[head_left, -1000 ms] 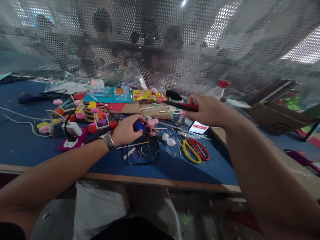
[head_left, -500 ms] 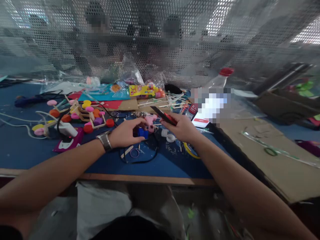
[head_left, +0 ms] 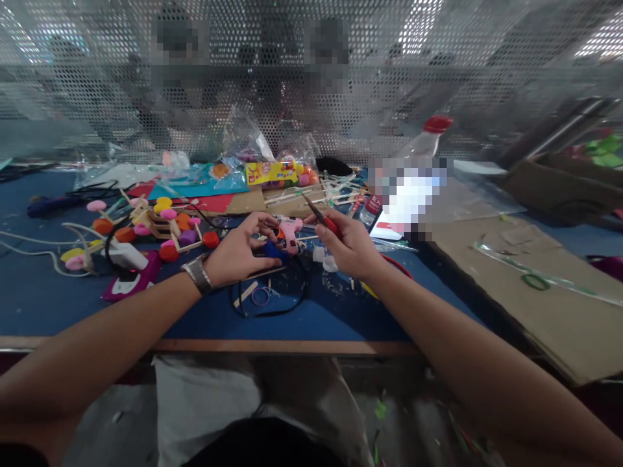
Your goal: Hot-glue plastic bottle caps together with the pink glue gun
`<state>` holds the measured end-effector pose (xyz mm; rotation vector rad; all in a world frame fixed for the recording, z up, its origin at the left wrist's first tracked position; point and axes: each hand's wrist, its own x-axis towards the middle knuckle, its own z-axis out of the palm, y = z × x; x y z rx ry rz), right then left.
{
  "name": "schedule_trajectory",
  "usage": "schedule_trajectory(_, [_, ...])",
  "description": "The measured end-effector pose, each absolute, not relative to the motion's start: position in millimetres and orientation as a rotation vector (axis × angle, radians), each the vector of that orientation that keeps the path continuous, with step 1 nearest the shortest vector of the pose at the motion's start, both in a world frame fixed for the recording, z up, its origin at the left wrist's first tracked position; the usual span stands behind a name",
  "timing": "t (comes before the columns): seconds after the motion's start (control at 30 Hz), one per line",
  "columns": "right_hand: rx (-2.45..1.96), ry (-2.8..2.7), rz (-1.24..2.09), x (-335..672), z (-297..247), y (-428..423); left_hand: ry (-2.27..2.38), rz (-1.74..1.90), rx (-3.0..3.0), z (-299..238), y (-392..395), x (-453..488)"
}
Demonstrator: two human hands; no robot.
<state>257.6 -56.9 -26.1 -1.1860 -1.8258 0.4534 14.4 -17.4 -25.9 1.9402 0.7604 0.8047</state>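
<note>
My left hand [head_left: 243,250], with a metal watch at its wrist, curls around a small dark-blue piece [head_left: 276,251]. The thumb lies along the near side of that piece, and the other fingers arch over its far side. Just right of the fingertips is a pink glue gun [head_left: 291,235]. My right hand [head_left: 348,243] is closed on a slim, dark pointed tool with a red handle [head_left: 331,225]. Its tip points up and left, above the table; its exact kind is unclear. White caps [head_left: 329,263] lie beside my right hand.
At left stands a craft-stick model [head_left: 160,224] with coloured round pieces, beside a purple packet [head_left: 134,279] and a white plug [head_left: 130,254]. Behind lie a yellow packet [head_left: 275,172] and sticks. A phone [head_left: 389,224], a bottle [head_left: 423,146] and cardboard [head_left: 525,285] occupy the right.
The pointed tool has turned in my right hand and shows a narrower profile. My left fingers have lifted slightly, and the blue piece has shifted a little away from me.
</note>
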Motion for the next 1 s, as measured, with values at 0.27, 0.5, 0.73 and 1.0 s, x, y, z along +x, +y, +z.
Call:
schedule_trajectory(0.27, [-1.068, -1.861, 0.412, 257, -26, -60, 0.716, 0.867, 1.903, -26, -20, 15])
schedule_trajectory(0.5, [-1.071, -1.891, 0.296, 255, -24, -64, 0.565, 0.944, 2.013, -21, -25, 14])
schedule_trajectory(0.73, [-0.989, -1.949, 0.250, 257, -26, -65, 0.558, 0.958, 2.007, -15, -30, 13])
schedule_trajectory(1.0, [-1.053, -2.065, 0.171, 258, -24, -72, 0.567, 1.051, 1.836, -20, -26, 13])
